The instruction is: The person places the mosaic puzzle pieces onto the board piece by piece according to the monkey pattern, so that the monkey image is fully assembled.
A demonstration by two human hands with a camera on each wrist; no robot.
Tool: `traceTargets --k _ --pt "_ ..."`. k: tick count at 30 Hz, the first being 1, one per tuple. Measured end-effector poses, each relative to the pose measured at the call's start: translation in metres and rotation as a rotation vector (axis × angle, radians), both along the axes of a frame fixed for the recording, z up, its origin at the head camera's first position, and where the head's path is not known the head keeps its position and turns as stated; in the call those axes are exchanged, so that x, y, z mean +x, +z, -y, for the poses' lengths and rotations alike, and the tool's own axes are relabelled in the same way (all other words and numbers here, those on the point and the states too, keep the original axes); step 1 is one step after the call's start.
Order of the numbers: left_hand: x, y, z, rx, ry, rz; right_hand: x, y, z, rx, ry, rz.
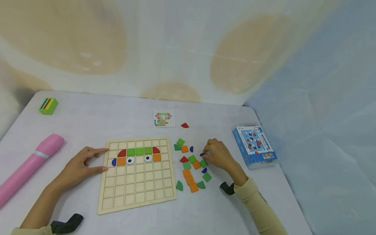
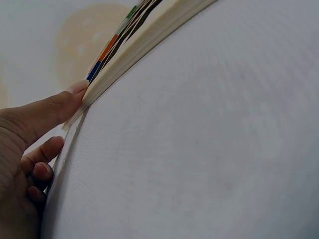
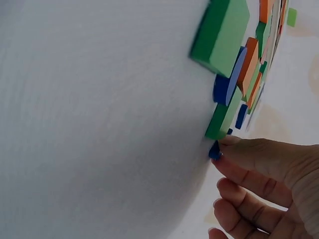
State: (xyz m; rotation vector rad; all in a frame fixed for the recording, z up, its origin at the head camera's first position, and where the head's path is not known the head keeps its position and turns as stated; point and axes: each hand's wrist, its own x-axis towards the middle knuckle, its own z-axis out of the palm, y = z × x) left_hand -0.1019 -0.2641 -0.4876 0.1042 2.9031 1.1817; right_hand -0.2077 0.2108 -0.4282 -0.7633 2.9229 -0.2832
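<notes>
A wooden grid board (image 1: 139,177) lies on the table with a partial picture of red, green, orange and blue pieces and two eye pieces (image 1: 130,160). My left hand (image 1: 77,167) is at its left edge, thumb and index finger spread apart and touching the rim. In the left wrist view the thumb presses on the board's edge (image 2: 134,64). Right of the board, my right hand (image 1: 218,154) pinches a small blue half-circle piece (image 3: 215,151) between thumb and index finger. Beside those fingertips lies a green square piece (image 1: 203,163).
Loose pieces, such as orange squares (image 1: 189,180) and a red quarter-circle (image 1: 184,159), lie between board and right hand. A pattern card (image 1: 164,118) is behind the board. A blue box (image 1: 255,145) stands right; a pink cylinder (image 1: 29,168) and a green block (image 1: 48,106) are left.
</notes>
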Motion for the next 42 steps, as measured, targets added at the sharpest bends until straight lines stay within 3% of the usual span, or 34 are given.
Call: traceTargets --k 4,9,14,20,27,34,42 --pt "0.001 -0.002 0.0 0.004 0.003 0.005 0.002 -0.001 0.005 -0.001 -0.025 -0.014" --pt "0.002 -0.003 -0.001 0.009 0.004 0.008 0.004 -0.004 0.015 -0.015 -0.121 -0.017" --pt "0.003 -0.002 0.0 0.003 0.009 0.005 0.012 0.001 0.04 -0.134 -0.205 0.033" --pt "0.002 -0.002 0.0 0.006 0.009 -0.01 0.023 0.006 0.085 -0.189 -0.123 0.03" --pt "0.003 -0.003 -0.002 0.004 0.013 -0.002 0.029 -0.001 0.127 -0.119 -0.113 0.009" --pt "0.004 -0.002 -0.006 0.002 0.014 0.001 0.031 -0.008 0.14 -0.042 -0.133 -0.006" --pt "0.003 -0.003 -0.008 0.001 0.012 -0.008 0.033 -0.007 0.135 -0.085 -0.153 -0.001"
